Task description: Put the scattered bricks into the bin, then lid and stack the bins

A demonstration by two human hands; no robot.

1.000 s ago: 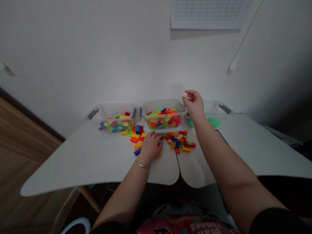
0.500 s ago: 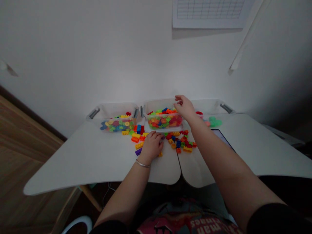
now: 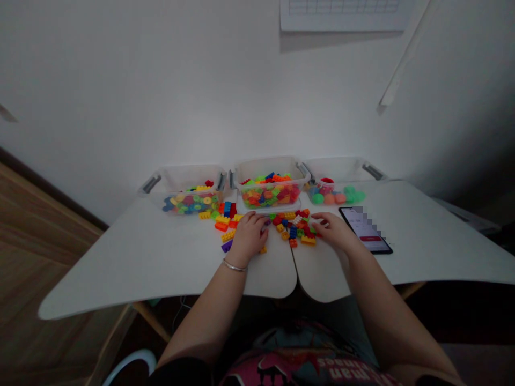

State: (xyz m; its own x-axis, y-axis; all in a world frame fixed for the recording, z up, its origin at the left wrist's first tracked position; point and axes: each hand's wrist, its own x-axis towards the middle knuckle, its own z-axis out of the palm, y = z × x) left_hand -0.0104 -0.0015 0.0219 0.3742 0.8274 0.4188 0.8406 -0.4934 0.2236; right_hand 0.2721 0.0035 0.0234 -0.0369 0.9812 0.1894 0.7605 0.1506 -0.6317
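My left hand (image 3: 250,236) rests on the table, fingers loosely curved and apart, among toy building bricks. A purple brick (image 3: 267,221) lies by its fingertips; whether they touch it I cannot tell. Yellow bricks (image 3: 228,236) and a dark purple brick (image 3: 226,246) lie just left of this hand, partly covered by it. My right hand (image 3: 333,230) is at the right edge of a mixed brick pile (image 3: 293,232), thumb and fingers apart. Its fingertips are close to red and green bricks there, and I see nothing held in it.
Along the wall stand three clear bins: the left bin (image 3: 189,167) and middle bin (image 3: 269,161) with colourful pieces, the right bin (image 3: 338,161) with balls and a red-rimmed cup (image 3: 326,184). A phone (image 3: 365,230) lies right of my right hand. A gap (image 3: 293,262) splits the table's front.
My right hand has come down from the middle bin's right side to the right edge of the brick pile. My left hand has stayed in place. The view has shifted slightly.
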